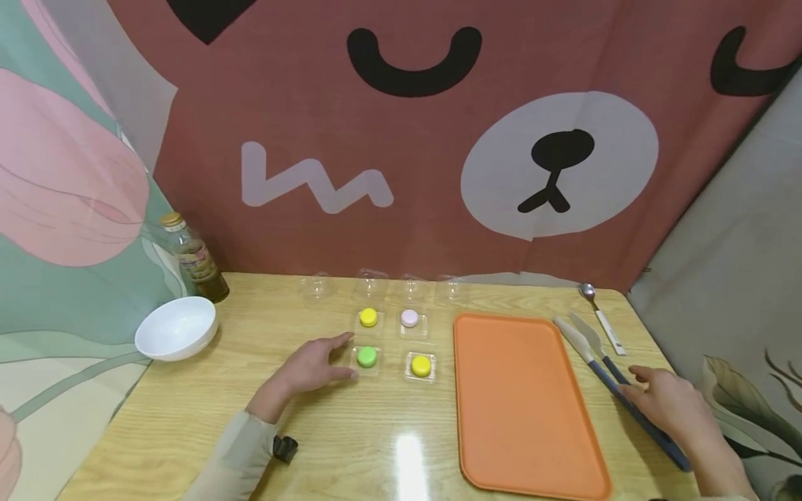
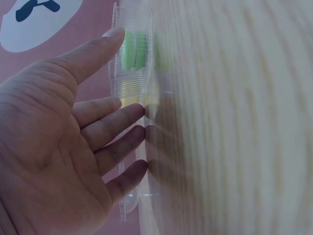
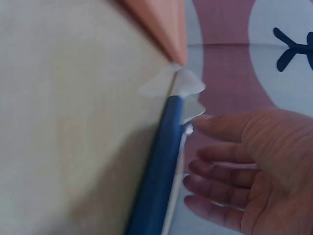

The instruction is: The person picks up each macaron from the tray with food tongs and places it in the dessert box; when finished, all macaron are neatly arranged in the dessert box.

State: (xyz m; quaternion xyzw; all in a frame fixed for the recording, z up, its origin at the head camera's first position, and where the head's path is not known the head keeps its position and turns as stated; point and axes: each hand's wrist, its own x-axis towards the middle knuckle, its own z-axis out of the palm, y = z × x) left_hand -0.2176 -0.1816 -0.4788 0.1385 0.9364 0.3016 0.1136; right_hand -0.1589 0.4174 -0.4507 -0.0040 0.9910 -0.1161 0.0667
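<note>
My left hand (image 1: 311, 363) is spread beside a green macaron (image 1: 366, 357) in a small clear plastic box, thumb and fingers around its left side. In the left wrist view the thumb tip is close to that box (image 2: 117, 73); whether it touches, I cannot tell. Yellow macarons (image 1: 368, 317) (image 1: 421, 366) and a pale pink macaron (image 1: 410, 318) sit in similar clear bases. My right hand (image 1: 673, 403) hovers with loose fingers over two blue-handled utensils, a knife (image 1: 601, 372) and a cake server (image 1: 587, 332). It grips neither.
An orange tray (image 1: 526, 403) lies between the boxes and the knife. Clear plastic lids (image 1: 371, 285) line the back edge. A teaspoon (image 1: 604, 320) rests at the back right. A white bowl (image 1: 177, 328) and an oil bottle (image 1: 199, 264) stand at the left. Printed curtains hang behind.
</note>
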